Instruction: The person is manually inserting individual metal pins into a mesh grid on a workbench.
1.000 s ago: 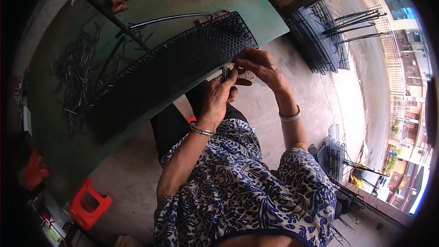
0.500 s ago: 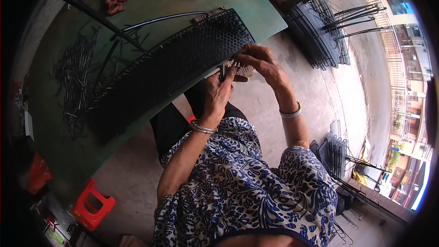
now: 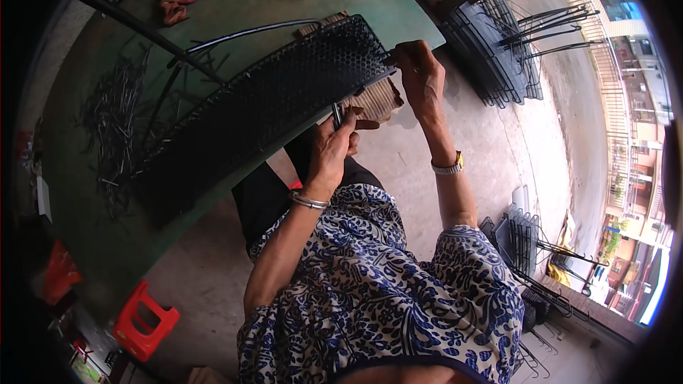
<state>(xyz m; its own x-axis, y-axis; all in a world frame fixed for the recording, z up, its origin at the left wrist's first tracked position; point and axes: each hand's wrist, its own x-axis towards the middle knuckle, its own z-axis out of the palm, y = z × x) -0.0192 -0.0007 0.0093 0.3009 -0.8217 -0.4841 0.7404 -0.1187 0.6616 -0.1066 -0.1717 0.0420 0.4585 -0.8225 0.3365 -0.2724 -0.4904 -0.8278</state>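
Grasps thin metallic strips (image 3: 337,115) in the left hand (image 3: 331,153), too overlapped to count. Bends the right hand (image 3: 425,82) at the right end of a black mesh panel (image 3: 284,96), laid across a green table (image 3: 292,0); cannot tell whether pinching something, with fingertips lost against dark mesh. Sees corrugated cardboard (image 3: 379,102) only in part. Counts one panel, one red stool (image 3: 142,343), two hands; cannot count the dark strips (image 3: 114,110) heaped on the table.

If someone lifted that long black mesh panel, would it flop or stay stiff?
The black mesh panel would probably stay stiff, since its edges look framed. Its many holes suggest it's light for its size. The bent rod beside it might snag.
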